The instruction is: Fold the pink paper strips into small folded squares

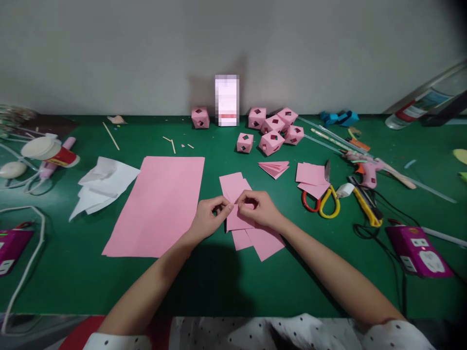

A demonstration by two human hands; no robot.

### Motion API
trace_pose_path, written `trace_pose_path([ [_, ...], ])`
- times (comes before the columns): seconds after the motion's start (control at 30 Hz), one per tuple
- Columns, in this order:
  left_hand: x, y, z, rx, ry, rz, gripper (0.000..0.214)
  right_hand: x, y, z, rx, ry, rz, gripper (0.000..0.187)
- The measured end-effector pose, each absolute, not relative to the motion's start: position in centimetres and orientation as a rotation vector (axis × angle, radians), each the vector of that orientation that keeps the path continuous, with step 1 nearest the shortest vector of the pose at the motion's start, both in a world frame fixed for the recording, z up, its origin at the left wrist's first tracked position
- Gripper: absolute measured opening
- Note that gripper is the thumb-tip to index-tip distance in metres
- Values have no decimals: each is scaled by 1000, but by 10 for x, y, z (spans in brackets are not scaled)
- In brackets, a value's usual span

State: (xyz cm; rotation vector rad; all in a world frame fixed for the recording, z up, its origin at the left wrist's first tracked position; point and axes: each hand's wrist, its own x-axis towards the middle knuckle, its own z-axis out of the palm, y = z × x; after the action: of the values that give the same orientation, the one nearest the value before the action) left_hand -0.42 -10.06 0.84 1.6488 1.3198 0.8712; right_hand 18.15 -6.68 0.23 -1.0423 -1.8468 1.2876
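My left hand [212, 216] and my right hand [260, 209] meet over the middle of the table, each with thumb and forefinger pinched on a piece of pink paper [241, 223]. Beneath it lie several loose pink paper strips [270, 243], fanned out towards me. To the left of my left hand rests a stack of large pink sheets [160, 204]. Folded pink pieces [274, 168] and small pink squares [312, 176] sit beyond my right hand. Several finished pink paper polyhedra [272, 142] with diamond holes stand near the wall.
Scissors [330, 201] lie partly under the squares, with a utility knife [368, 206] and a pink glue gun [365, 165] farther right. Purple power strips [419, 250] flank both sides. Crumpled white paper [104, 184] and a paper cup [49, 150] are left; a lit phone [226, 99] leans on the wall.
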Motion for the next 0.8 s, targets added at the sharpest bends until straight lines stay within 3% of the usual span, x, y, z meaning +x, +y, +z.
trace_pose_path([
  [0.57,-17,-96,1,1299,1288,1164,26,191,-57,-2,-992,-1183,1583,9],
  [0.8,-12,-97,2,1409,1312,1074,22,187,-61,4,-1043,-1512,1464,16],
])
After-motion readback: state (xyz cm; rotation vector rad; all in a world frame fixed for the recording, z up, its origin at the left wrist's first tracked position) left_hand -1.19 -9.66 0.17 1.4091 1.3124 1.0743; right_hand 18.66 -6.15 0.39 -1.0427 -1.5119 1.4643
